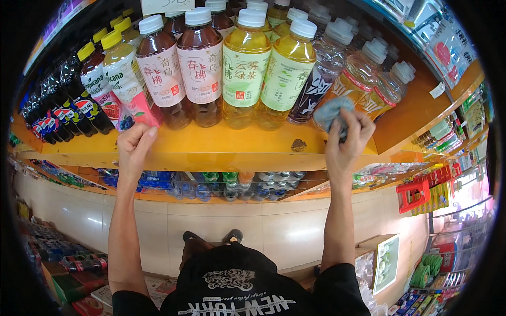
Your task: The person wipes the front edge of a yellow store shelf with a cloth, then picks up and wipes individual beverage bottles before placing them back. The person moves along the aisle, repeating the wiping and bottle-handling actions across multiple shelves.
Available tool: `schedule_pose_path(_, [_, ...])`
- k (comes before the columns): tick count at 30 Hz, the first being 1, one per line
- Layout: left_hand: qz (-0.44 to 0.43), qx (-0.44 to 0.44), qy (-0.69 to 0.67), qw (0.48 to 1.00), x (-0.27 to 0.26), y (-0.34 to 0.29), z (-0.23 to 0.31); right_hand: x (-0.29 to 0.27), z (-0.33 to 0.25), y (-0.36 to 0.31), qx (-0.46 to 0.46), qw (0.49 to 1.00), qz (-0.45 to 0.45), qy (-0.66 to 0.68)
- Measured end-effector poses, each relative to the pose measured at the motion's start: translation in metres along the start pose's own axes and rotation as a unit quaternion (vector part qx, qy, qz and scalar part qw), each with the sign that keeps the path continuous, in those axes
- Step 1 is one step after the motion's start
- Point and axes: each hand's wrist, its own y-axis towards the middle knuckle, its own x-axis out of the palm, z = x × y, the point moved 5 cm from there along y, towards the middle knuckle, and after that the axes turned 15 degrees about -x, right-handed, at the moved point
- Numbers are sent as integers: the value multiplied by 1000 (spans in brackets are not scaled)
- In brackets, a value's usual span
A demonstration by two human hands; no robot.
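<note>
My right hand (pixel 349 136) grips a crumpled blue-grey cloth (pixel 333 115) in front of the orange drink bottles (pixel 359 79) at the right of the shelf. My left hand (pixel 136 145) is curled at the front edge of the yellow shelf (pixel 221 145), just below a pink-labelled juice bottle (pixel 138 108) with a yellow cap; whether it holds anything is hidden. Between my hands stand upright tea bottles with white caps: dark ones with pink labels (pixel 199 68) and yellow-green ones with pale green labels (pixel 245 73). Beside these is a dark purple drink bottle (pixel 312 87).
Dark cola bottles (pixel 63 113) stand at the shelf's left end. A wooden side panel (pixel 421 121) bounds the right. Below, a lower shelf carries more bottles (pixel 230 181). Red plastic stools (pixel 414 196) stand at the right; an open carton (pixel 386 263) is on the floor behind.
</note>
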Motion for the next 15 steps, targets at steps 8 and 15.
schedule_pose_path(8, [13, -10, -11, 1000, -2, -5, 2, -31, 14, 0, -13, 997, 61, -51])
schedule_pose_path(15, [7, 0, -8, 1000, 0, -4, 7, -49, 41, 26, 19, 989, 114, -95])
